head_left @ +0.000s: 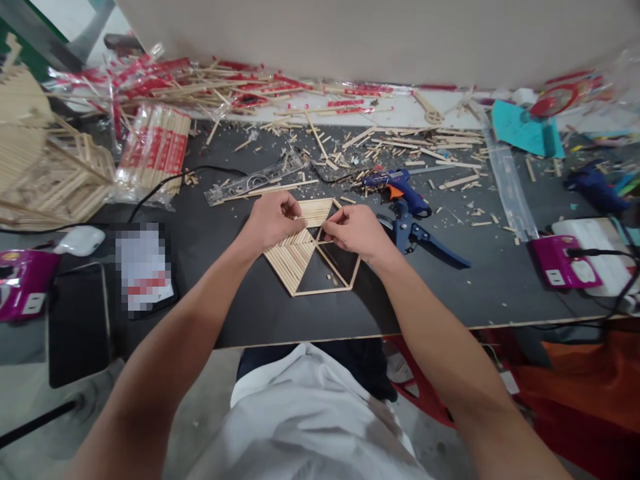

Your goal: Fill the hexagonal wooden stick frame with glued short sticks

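Note:
A hexagonal frame of wooden sticks (290, 267) lies flat on the dark tabletop. Its left and upper sections are filled with sticks side by side; the lower and right sections show bare tabletop between spokes. My left hand (274, 219) is over the filled left part, its fingers curled into a pinch near the middle. Close to the hub, my right hand (356, 230) has thumb and forefinger pressed together above the right section. Whatever either pinch holds is too small or hidden to make out.
A blue glue gun (403, 190) and blue-handled cutters (425, 239) lie right of the frame. Behind are a clear ruler (255, 179) and scattered stick offcuts (425, 143). Packed sticks (155, 147), a built stick piece (65, 173) and a phone (79, 323) are on the left.

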The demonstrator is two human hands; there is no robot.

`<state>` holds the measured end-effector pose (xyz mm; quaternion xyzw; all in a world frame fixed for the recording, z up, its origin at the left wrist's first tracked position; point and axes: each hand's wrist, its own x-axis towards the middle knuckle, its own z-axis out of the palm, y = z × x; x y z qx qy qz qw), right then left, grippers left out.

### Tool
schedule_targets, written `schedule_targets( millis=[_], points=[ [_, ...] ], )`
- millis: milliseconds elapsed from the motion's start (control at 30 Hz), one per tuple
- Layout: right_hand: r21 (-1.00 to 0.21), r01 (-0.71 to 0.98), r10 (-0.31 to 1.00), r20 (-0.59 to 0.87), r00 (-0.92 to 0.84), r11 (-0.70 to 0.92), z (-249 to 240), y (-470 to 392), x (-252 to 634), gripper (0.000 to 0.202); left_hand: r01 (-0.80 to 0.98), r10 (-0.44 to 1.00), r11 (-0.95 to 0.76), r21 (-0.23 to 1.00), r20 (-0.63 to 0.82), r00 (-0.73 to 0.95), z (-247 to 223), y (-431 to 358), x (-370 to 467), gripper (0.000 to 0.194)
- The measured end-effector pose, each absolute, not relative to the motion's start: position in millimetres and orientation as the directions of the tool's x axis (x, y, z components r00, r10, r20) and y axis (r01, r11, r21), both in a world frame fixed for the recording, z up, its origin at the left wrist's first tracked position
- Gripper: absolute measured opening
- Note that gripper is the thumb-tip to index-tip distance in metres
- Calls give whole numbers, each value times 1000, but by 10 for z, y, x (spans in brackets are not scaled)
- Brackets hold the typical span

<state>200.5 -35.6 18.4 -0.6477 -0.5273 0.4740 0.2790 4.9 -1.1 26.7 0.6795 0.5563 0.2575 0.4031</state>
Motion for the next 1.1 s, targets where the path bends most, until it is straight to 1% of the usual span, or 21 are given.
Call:
schedule_targets(
  millis=[167, 267, 600, 900, 1100],
  points=[
    [-888, 307, 933, -359, 3, -342, 181, -344, 1996, 13, 552, 963, -64, 832, -93, 252, 265, -12, 47, 17],
    [-896, 274, 931, -366, -7, -350, 198, -344, 1990, 14, 547, 962, -59, 835, -98, 254, 269, -15, 41, 16],
    [-876, 248, 904, -427, -3, -413, 289, -334, 1982, 20, 561, 963, -94, 822, -67, 260, 285, -24, 41, 15],
    [-869, 256, 897, -441, -14, -423, 293, -315, 1983, 19, 543, 959, -75, 836, -89, 269, 284, -16, 41, 16],
    [-861, 252, 889, -458, -9, -441, 331, -311, 1974, 23, 535, 959, -72, 842, -88, 268, 267, -24, 29, 17]
  ],
)
